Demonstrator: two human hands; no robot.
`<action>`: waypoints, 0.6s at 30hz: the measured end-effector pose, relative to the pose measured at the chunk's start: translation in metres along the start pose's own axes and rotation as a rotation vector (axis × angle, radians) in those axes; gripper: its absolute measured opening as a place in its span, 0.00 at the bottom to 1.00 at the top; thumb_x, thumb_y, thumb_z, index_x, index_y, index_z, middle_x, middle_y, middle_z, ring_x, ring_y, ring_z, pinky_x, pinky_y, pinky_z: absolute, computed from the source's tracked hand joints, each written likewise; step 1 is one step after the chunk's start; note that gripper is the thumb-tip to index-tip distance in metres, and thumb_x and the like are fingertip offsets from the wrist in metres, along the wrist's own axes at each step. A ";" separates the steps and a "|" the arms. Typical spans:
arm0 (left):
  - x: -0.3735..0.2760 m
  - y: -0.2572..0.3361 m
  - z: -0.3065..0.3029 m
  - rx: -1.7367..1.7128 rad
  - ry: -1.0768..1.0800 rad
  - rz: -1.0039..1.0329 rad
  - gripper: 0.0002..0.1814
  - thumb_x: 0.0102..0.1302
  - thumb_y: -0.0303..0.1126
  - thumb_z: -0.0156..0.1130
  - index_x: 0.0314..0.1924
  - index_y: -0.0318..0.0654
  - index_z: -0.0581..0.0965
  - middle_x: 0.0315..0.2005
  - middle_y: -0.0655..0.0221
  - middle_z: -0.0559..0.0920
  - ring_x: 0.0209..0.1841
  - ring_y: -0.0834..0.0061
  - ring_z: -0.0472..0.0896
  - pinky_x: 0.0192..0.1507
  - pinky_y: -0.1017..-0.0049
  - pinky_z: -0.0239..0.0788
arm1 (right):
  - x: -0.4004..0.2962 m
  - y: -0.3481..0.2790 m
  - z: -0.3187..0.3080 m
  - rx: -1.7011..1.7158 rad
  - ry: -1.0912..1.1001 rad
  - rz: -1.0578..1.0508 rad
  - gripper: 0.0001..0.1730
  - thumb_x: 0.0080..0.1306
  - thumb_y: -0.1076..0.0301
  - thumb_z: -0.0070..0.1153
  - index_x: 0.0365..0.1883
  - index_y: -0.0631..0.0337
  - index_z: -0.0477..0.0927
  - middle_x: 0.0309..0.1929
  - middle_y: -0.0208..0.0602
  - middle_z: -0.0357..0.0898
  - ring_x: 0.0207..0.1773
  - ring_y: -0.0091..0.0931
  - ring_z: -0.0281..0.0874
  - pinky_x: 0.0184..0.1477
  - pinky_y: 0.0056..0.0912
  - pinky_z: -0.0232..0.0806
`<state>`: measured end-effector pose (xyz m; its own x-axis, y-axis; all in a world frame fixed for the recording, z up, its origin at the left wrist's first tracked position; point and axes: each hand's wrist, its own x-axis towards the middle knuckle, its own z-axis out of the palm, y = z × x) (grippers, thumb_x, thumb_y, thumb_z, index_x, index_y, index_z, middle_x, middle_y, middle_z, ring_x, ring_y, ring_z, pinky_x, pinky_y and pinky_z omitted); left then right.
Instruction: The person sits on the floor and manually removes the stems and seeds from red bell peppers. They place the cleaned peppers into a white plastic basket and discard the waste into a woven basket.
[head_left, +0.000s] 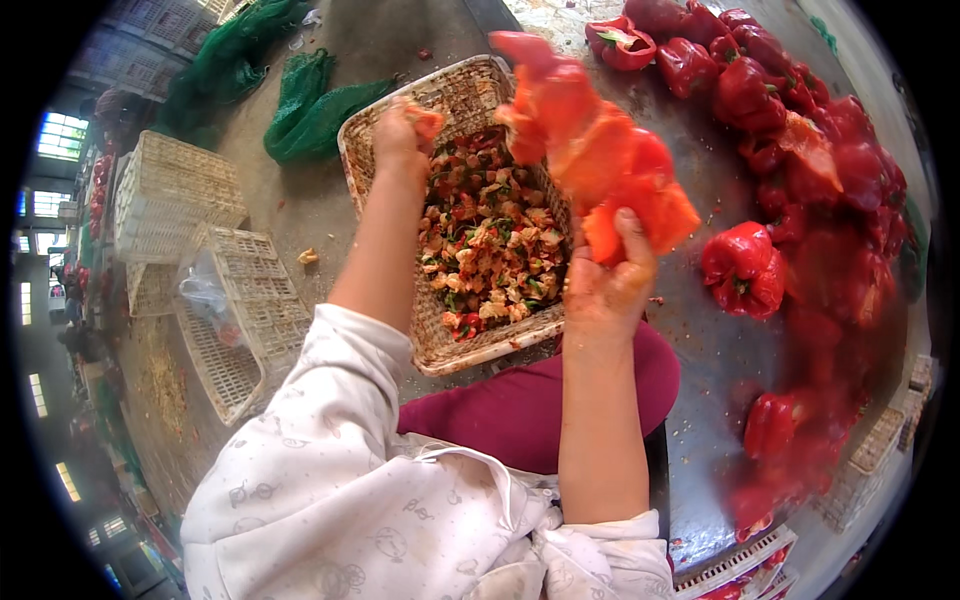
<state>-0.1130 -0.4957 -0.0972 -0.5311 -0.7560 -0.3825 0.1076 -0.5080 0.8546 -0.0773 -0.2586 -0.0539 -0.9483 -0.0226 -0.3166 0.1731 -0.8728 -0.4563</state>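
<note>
In my right hand (615, 274) is an opened red bell pepper (600, 161), spread wide with its pale orange inside showing; its upper part is blurred. It hangs over the right rim of a stained plastic crate (491, 349). My left hand (401, 139) is closed around a small orange-red pepper piece (425, 120) above the crate's left side. Inside the crate lies a heap of pepper cores (487, 247) with seeds, green stems and red bits. A whole red bell pepper (744, 270) rests on the metal surface to the right of my right hand.
A long pile of red bell peppers (750, 97) curves along the right side of the metal surface (694, 360). Stacked plastic crates (176, 199) and a tipped crate (255, 277) stand at left. Green netting (307, 127) lies beyond them on the floor. Another crate (739, 562) holds peppers at bottom right.
</note>
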 end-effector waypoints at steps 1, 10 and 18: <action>0.014 0.002 -0.014 -0.020 0.096 -0.024 0.09 0.67 0.40 0.51 0.36 0.44 0.71 0.25 0.71 0.76 0.26 0.75 0.75 0.26 0.76 0.65 | 0.000 -0.008 0.002 0.029 0.027 0.012 0.22 0.55 0.78 0.55 0.49 0.66 0.69 0.45 0.38 0.73 0.46 0.31 0.74 0.49 0.38 0.70; -0.021 -0.007 -0.042 0.074 -0.543 -0.121 0.12 0.67 0.40 0.51 0.40 0.38 0.71 0.33 0.66 0.79 0.31 0.75 0.75 0.31 0.72 0.65 | 0.001 -0.010 0.005 0.128 0.024 0.149 0.23 0.55 0.77 0.53 0.51 0.62 0.66 0.48 0.39 0.71 0.52 0.34 0.70 0.55 0.47 0.67; -0.054 0.012 -0.038 0.222 -0.968 -0.090 0.13 0.64 0.30 0.54 0.48 0.36 0.71 0.43 0.63 0.77 0.44 0.72 0.78 0.44 0.74 0.72 | -0.003 -0.010 0.007 0.159 -0.025 0.166 0.24 0.56 0.77 0.53 0.52 0.60 0.66 0.50 0.37 0.71 0.53 0.34 0.69 0.55 0.48 0.67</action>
<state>-0.0513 -0.4769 -0.0803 -0.9966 -0.0058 -0.0821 -0.0736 -0.3832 0.9207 -0.0777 -0.2534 -0.0422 -0.9171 -0.1824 -0.3545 0.2848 -0.9220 -0.2624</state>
